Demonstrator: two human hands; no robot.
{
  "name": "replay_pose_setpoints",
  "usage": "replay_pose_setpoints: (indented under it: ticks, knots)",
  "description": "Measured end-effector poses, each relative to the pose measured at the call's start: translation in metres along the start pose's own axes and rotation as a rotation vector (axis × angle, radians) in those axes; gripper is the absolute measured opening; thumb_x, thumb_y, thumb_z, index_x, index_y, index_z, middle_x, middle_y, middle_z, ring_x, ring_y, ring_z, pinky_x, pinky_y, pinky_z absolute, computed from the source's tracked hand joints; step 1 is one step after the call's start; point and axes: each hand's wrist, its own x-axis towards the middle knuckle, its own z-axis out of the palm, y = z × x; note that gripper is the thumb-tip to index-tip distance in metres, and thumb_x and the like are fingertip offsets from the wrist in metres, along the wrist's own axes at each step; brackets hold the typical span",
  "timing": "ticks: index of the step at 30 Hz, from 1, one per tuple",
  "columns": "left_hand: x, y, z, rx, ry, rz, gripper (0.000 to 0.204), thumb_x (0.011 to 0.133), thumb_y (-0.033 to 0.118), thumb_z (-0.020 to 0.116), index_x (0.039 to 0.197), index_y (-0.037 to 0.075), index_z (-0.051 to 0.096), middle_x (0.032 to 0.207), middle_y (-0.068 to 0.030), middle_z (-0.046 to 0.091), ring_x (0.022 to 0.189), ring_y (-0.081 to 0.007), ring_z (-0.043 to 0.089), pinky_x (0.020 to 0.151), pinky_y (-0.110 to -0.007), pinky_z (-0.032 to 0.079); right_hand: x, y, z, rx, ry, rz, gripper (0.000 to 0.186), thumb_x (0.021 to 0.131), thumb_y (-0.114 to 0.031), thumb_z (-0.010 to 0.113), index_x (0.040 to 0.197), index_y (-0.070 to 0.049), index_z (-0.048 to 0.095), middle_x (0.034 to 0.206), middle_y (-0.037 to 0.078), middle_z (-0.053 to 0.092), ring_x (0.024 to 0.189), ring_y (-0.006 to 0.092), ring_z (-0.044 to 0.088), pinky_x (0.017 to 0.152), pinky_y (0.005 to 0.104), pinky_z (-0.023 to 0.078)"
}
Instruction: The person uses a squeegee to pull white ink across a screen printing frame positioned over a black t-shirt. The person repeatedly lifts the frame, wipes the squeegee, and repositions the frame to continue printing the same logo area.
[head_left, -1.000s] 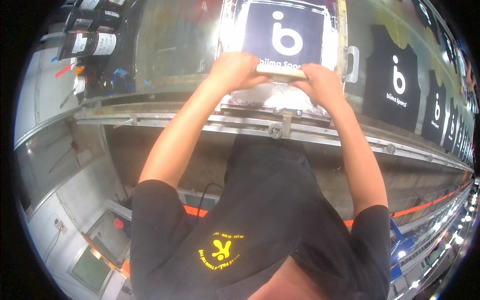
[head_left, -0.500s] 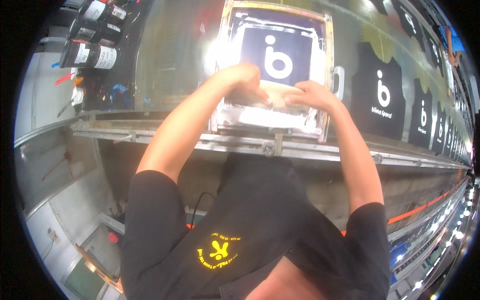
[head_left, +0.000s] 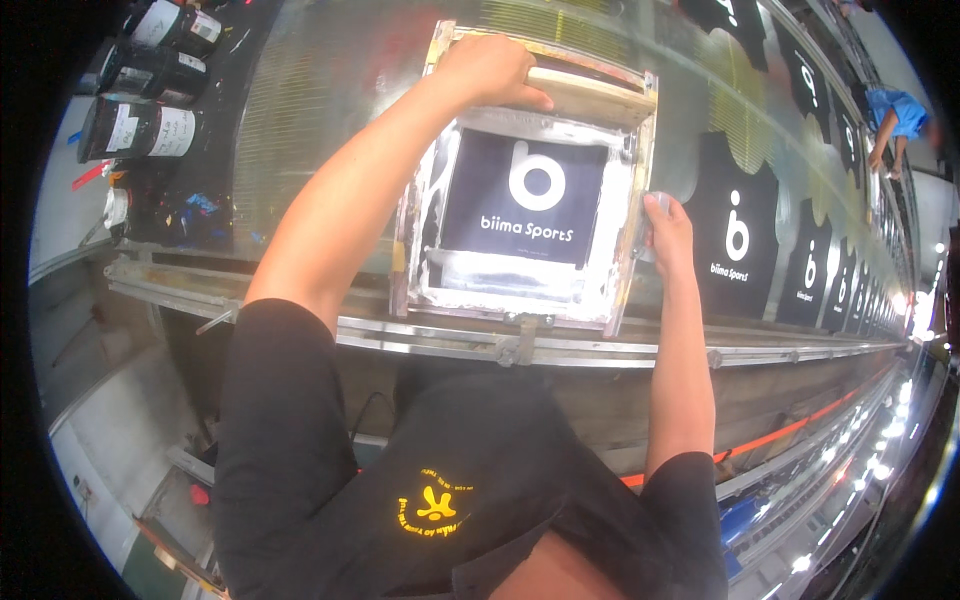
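Observation:
A screen-printing frame (head_left: 620, 250) with white ink smeared along its inner edges lies on a long table over dark fabric that shows a white logo. My left hand (head_left: 490, 70) grips a wooden squeegee (head_left: 590, 95) resting at the frame's far end. Fingers of my right hand (head_left: 665, 225) are curled on the frame's right side rail. I lean over the table in a black shirt.
Several dark ink bottles (head_left: 150, 130) stand at the far left of the table. A row of black printed garments (head_left: 735, 235) runs off to the right. A metal rail (head_left: 500, 345) edges the table. Another person in blue (head_left: 895, 115) works far right.
Both hands held the squeegee at the frame's near end. The squeegee has travelled to the far end with my left hand, and my right hand has shifted to the frame's right side.

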Motion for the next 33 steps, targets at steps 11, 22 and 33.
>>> replay_pose_setpoints:
  ticks: [11,22,33]
  knots:
    - [0.017,-0.007,0.032,-0.042,0.108,0.035,0.039,0.089,0.049,0.077,0.098,0.010,0.076,0.093,-0.0142,0.077,0.093,-0.0378,0.074,0.083,-0.052,0.057,-0.019,-0.036,0.013,0.043,0.124,-0.041,0.033,0.104,-0.026,0.072,0.118,0.005,0.071,0.070,-0.004,0.057,0.050,0.0026,0.042,0.044,0.0232,0.031]
    - [-0.146,0.069,0.087,-0.101,0.224,-0.020,0.029,0.078,0.033,0.087,0.104,0.020,0.081,0.097,-0.0075,0.078,0.092,-0.0317,0.075,0.079,-0.043,0.059,-0.035,-0.056,0.009,0.098,0.101,-0.113,0.031,0.103,-0.024,0.072,0.111,0.006,0.072,0.068,-0.004,0.056,0.048,0.0028,0.041,0.043,0.0251,0.029]
    - [-0.281,0.140,0.141,-0.017,0.634,0.172,0.044,0.063,0.015,0.085,0.103,0.014,0.068,0.099,0.0028,0.071,0.087,-0.0185,0.069,0.072,-0.032,0.055,-0.016,-0.044,0.002,0.074,0.063,-0.173,0.036,0.101,-0.025,0.073,0.114,0.009,0.073,0.084,0.006,0.070,0.064,0.0113,0.059,0.058,0.0304,0.047]
